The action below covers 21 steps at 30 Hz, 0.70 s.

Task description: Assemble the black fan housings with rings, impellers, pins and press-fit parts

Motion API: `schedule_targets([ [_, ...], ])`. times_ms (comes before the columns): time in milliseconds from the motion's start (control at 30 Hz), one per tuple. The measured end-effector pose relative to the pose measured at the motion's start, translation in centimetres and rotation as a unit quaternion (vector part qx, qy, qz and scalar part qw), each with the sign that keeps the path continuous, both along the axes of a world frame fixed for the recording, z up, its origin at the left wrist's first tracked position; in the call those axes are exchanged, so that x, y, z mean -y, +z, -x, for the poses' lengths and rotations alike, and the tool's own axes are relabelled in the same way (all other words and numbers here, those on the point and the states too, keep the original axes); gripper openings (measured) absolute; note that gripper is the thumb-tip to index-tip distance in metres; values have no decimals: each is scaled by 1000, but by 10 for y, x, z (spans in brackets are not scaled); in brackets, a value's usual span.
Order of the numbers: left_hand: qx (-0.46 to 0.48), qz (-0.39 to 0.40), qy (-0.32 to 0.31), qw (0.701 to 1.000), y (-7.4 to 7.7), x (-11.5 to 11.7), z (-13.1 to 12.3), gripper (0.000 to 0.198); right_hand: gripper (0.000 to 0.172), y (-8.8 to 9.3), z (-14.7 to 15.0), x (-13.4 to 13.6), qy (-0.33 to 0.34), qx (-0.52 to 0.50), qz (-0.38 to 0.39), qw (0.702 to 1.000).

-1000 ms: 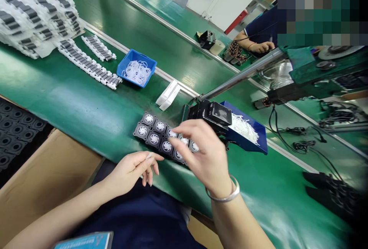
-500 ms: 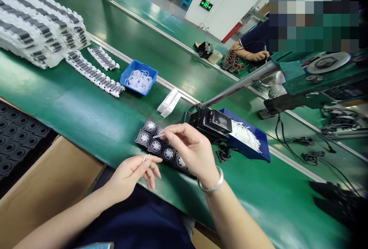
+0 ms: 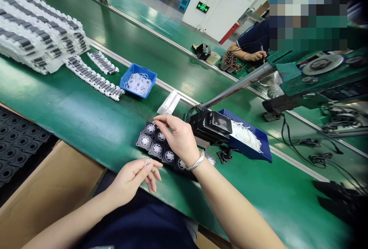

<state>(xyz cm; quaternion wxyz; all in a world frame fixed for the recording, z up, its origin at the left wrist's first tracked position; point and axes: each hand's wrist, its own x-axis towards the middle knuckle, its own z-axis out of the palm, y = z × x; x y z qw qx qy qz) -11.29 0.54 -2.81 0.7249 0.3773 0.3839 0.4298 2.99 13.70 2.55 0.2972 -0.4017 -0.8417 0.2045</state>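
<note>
Several square black frames with white swirl-bladed fan wheels (image 3: 145, 140) stand in two rows on the green bench. My right hand (image 3: 179, 139), wearing a silver bangle, reaches over them from the right. Its thumb and forefinger pinch a small white pin (image 3: 154, 123) above the back left fan wheel (image 3: 150, 128); the pin is mostly covered by the fingertips. In front of the rows, my left hand (image 3: 132, 178) is closed in a loose pinch with a small white piece (image 3: 147, 161) showing between thumb and forefinger. Its other fingers curl loosely.
A blue bin (image 3: 138, 80) of white rings stands behind, beside white-and-grey strips (image 3: 93, 76) and a tall stack (image 3: 37, 30). Right are a black press block (image 3: 209, 124), a blue tray (image 3: 266, 151) of white pieces and a green machine (image 3: 322, 76). A co-worker's hand (image 3: 254, 56) works beyond.
My right hand has moved left and away from me, from the near fan wheels to the back left one, still pinching the pin. My left hand has stayed almost still.
</note>
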Motion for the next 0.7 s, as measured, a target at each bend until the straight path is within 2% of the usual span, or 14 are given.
schedule_targets([
  [400, 2, 0, -5, 1000, -1, -1, 0, 40, 12, 0, 0, 2, 13, 7, -11, 1000],
  [533, -1, -3, -9, 1000, -1, 0, 1, 39, 10, -4, 1, -2, 22, 70, -12, 997],
  [633, 2, -6, -9, 1000, -2, 0, 1, 39, 19, 3, 0, -5, 19, 115, -67, 991],
  [700, 5, -8, -8, 1000, -2, -1, 2, 39, 26, 15, -4, -2, -19, 88, -120, 989],
])
